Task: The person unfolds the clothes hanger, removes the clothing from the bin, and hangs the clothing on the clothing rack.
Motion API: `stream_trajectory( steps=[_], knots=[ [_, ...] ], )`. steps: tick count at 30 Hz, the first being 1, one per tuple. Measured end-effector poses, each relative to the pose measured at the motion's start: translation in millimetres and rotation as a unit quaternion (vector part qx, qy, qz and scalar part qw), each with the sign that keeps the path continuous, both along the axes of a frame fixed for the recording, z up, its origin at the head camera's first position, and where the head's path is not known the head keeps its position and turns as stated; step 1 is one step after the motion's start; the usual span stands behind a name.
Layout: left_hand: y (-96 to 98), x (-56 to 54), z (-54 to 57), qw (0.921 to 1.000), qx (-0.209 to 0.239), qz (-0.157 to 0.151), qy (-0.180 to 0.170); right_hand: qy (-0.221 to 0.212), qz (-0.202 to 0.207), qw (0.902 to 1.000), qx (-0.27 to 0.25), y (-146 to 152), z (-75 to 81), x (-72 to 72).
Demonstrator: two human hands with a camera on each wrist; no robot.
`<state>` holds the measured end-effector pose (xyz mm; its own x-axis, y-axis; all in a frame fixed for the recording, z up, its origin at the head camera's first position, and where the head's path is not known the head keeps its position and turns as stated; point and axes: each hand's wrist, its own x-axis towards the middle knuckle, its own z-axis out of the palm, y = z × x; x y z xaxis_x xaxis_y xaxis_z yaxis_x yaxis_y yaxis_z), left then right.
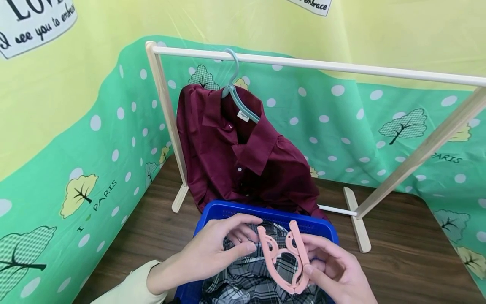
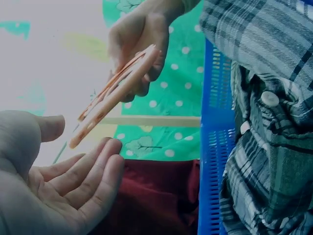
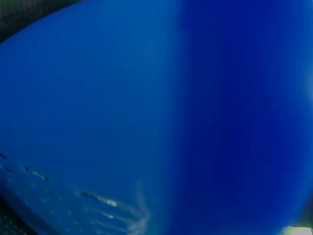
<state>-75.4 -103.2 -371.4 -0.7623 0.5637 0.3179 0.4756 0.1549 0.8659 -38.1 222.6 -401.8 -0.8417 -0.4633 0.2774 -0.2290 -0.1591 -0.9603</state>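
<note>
Work looks partly done: a maroon shirt [image 1: 216, 145] already hangs on a light-blue hanger [image 1: 244, 105] from the rail [image 1: 341, 67], upper centre of the head view. A plaid garment [image 1: 243, 274] lies in the blue basket [image 1: 235, 208], lower centre, seemingly left to hang. Above it, the right hand [image 1: 338, 266] has its fingers clamped on a folded pink hanger [image 1: 267, 253]; the left hand [image 1: 214, 249], fingers apart, is just beside it, not touching.

Left hand [image 1: 213, 248] loosely extended, right hand [image 1: 339, 267] pinching
</note>
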Motion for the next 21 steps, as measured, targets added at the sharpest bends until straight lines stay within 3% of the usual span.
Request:
stream_trajectory(
  steps=[2, 3, 9, 10, 16, 21],
  knots=[
    [2.9, -1.9, -3.5, 0.9998, 0.018, -0.002, 0.012, -0.003, -0.005, 0.9999, 0.012, -3, 0.5, 0.2],
    [4.3, -5.1, -10.3, 0.9991, 0.031, -0.006, 0.030, -0.003, -0.007, 0.9998, 0.017, -5, 0.5, 0.0],
    [9.3, -6.6, -12.4, 0.9964, 0.073, -0.008, 0.042, 0.033, 0.000, 0.9989, 0.033, -10, -1.9, -1.8],
    [9.6, -3.6, -6.0, 0.9972, 0.070, -0.003, 0.027, 0.045, 0.000, 0.9983, 0.037, -11, -2.3, -2.0],
    [10.6, 1.0, 0.2, 0.9994, 0.032, 0.002, 0.015, 0.095, -0.015, 0.9925, 0.075, -11, -1.2, -2.6],
    [11.9, 3.1, 1.5, 0.9997, 0.014, -0.008, 0.017, 0.101, -0.029, 0.9893, 0.101, -9, 1.7, -2.8]
  ],
)
